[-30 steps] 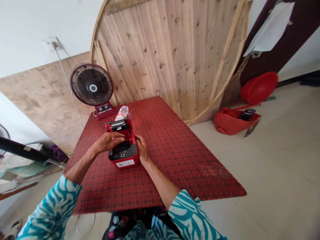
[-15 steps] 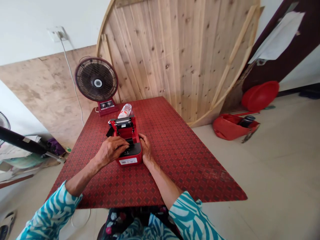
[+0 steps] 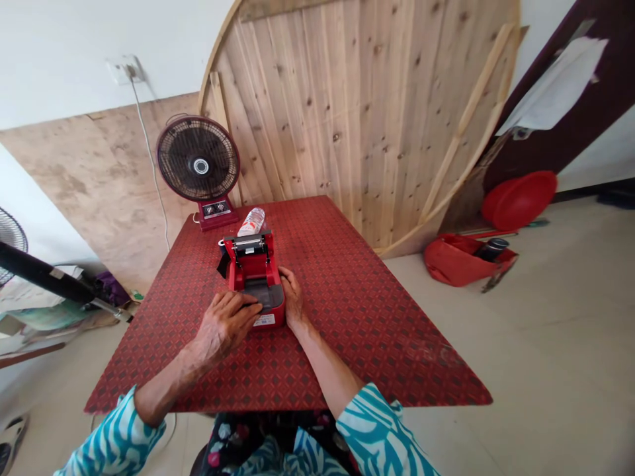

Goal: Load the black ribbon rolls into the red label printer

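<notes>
On the table stands a small red label printer point(image 3: 280, 311) with its lid point(image 3: 251, 246) raised; the lid carries a dark roller. My left hand point(image 3: 225, 324) lies across the printer's front left corner, fingers stretched over the black front panel and partly covering it. Against the printer's right side, my right hand point(image 3: 294, 299) is closed, its fingers curving along the casing. Under my left fingers shows part of a white sticker point(image 3: 264, 320) on the front face. Behind the raised lid, a clear plastic bottle point(image 3: 252, 221) lies tilted, its lower part hidden.
The table point(image 3: 367, 330) has a red patterned cover. At its back left stands a fan point(image 3: 198, 162). A large round wooden board point(image 3: 337, 112) leans on the wall behind. On the floor to the right are a red bag point(image 3: 449, 264) and a red basin point(image 3: 520, 198).
My left hand has slid toward me on the printer, uncovering more of its inside and covering more of the front sticker. My right hand stays at the side. The view has shifted slightly.
</notes>
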The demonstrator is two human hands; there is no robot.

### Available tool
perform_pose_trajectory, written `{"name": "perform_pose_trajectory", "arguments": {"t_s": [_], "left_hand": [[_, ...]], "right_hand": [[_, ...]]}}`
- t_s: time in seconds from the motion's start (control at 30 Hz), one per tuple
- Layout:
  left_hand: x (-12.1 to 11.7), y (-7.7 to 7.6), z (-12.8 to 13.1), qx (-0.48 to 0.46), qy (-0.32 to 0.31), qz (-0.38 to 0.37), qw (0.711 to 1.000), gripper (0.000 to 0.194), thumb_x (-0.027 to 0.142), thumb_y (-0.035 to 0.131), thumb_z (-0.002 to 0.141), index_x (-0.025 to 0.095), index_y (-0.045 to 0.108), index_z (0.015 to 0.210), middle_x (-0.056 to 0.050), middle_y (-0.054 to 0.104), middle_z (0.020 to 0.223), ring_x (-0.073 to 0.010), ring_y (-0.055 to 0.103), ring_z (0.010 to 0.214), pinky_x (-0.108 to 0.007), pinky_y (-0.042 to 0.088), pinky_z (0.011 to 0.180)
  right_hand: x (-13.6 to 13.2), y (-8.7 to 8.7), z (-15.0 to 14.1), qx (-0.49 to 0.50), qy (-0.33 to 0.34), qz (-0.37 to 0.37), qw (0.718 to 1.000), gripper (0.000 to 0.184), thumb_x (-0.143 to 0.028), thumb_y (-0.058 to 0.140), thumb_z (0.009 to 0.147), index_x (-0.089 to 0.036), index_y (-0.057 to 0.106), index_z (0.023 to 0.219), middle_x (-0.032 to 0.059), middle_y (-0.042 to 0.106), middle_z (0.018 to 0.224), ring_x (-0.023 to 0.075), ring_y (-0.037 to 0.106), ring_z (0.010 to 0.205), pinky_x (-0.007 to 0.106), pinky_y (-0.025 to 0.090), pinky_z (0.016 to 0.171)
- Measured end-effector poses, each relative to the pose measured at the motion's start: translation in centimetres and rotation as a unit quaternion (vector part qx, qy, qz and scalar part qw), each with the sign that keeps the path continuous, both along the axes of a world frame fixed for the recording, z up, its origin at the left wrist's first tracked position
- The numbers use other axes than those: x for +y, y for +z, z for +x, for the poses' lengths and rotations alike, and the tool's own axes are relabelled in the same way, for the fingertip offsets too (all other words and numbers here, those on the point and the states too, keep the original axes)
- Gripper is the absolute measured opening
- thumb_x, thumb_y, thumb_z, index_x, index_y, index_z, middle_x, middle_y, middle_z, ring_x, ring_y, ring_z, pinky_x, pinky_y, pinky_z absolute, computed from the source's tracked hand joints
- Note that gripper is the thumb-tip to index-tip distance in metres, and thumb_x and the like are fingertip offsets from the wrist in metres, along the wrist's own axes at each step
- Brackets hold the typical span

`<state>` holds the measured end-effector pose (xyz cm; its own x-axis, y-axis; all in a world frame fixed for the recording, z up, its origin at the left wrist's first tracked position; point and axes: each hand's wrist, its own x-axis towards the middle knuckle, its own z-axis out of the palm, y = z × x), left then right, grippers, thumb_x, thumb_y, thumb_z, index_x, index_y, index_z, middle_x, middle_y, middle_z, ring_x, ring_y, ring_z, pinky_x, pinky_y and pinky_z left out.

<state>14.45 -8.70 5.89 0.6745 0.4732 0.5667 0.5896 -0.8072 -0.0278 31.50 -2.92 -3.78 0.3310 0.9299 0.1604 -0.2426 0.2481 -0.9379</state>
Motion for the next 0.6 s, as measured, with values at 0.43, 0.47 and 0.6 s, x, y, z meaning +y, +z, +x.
{"name": "perform_pose_trajectory", "arguments": {"t_s": [0.43, 0.47, 0.6], "left_hand": [[0.1, -3.9, -0.4, -0.098, -0.007, 0.000, 0.995, 0.025, 0.014, 0.053, 0.090, 0.021, 0.061, 0.113, -0.009, 0.065, 0.107, -0.0201, 0.059, 0.098, -0.036, 0.046, 0.084], [0.1, -3.9, -0.4, -0.100, -0.007, 0.000, 0.995, 0.025, 0.014, 0.053, 0.090, 0.021, 0.061, 0.113, -0.009, 0.065, 0.107, -0.0199, 0.059, 0.098, -0.036, 0.046, 0.084], [-0.1, -3.7, -0.2, -0.101, -0.005, 0.004, 0.995, 0.025, 0.013, 0.052, 0.090, 0.021, 0.061, 0.112, -0.009, 0.065, 0.106, -0.0199, 0.059, 0.097, -0.036, 0.046, 0.084]], "right_hand": [[2.4, 1.0, 1.1, 0.022, 0.043, -0.077, 0.996, 0.046, -0.052, 0.056, 0.076, -0.027, 0.061, 0.114, 0.0032, 0.070, 0.111, 0.0225, 0.065, 0.098, 0.037, 0.051, 0.081], [3.2, 1.4, 1.1, 0.018, 0.045, -0.072, 0.996, 0.047, -0.054, 0.053, 0.077, -0.027, 0.060, 0.116, 0.0031, 0.071, 0.108, 0.0229, 0.066, 0.095, 0.038, 0.051, 0.079], [6.4, 3.0, 0.9, -0.054, 0.013, 0.024, 0.998, 0.049, -0.059, 0.051, 0.077, -0.023, 0.065, 0.107, 0.0050, 0.070, 0.109, 0.0232, 0.062, 0.102, 0.039, 0.047, 0.088]]}}
